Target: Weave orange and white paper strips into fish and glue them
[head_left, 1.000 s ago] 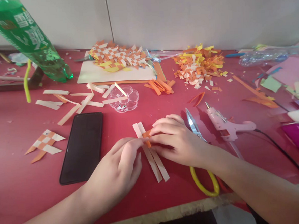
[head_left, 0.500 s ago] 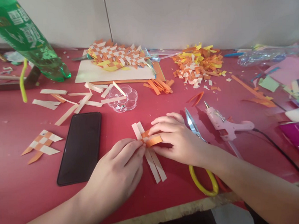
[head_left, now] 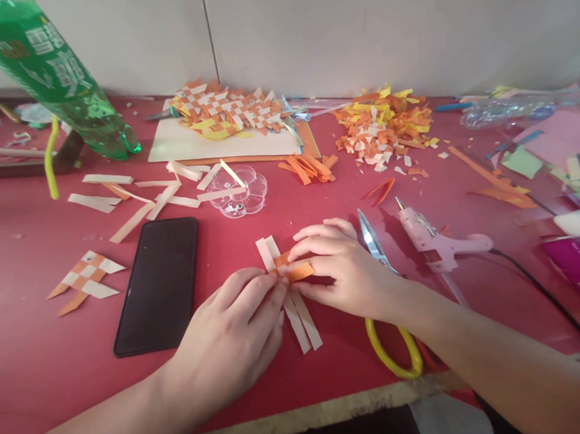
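Note:
Between my hands lie woven paper strips [head_left: 301,321]: cream ones run lengthwise, crossed by orange ones [head_left: 300,271]. My left hand [head_left: 240,318] pinches the left side of the weave, its fingertips covering the crossing. At the right, my right hand [head_left: 335,263] has its fingers curled around the orange strip ends, thumb below. A finished woven paper fish [head_left: 88,276] in orange and cream lies far left, beside a black phone [head_left: 157,287]. Scissors [head_left: 377,241] with yellow handles rest partly beneath my right forearm.
A pink glue gun [head_left: 431,238] with a black cord lies right. Behind are loose cream strips [head_left: 133,221], a clear flower-shaped box [head_left: 249,196], orange strips [head_left: 309,168], a heap of paper scraps [head_left: 387,122], piled woven fish [head_left: 229,106] and a tilted green bottle [head_left: 60,80].
Both hands stay at the weave; my left fingertips have shifted slightly to the right over the crossing. The orange strip end lies a little flatter. The view has moved slightly.

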Motion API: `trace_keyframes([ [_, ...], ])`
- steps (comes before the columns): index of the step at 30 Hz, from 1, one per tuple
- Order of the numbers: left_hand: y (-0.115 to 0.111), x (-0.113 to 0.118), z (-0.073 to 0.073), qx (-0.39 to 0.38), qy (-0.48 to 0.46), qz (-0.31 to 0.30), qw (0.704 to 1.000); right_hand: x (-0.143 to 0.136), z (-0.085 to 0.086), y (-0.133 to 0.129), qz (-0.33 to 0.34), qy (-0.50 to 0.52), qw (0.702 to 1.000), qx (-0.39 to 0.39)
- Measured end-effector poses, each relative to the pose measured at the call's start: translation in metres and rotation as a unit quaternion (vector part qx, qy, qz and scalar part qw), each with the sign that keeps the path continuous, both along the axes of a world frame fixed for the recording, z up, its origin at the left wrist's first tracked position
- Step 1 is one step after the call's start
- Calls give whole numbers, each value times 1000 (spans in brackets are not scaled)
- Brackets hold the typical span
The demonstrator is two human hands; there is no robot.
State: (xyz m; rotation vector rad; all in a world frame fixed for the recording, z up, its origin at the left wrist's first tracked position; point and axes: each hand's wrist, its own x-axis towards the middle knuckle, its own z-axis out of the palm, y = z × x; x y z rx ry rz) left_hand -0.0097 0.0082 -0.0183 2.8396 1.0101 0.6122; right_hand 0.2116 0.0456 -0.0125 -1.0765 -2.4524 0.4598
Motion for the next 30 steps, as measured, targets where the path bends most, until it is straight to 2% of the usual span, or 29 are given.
trace_keyframes([
  [8,0,4,-1,-3,-2,9,1000,0,0,0,2,0,1000,11],
  [25,1,2,-1,9,1,16,1000,0,3,-7,-14,-7,999,-29],
  [30,2,2,-1,16,12,13,1000,-2,4,-7,-20,6,1000,-6],
])
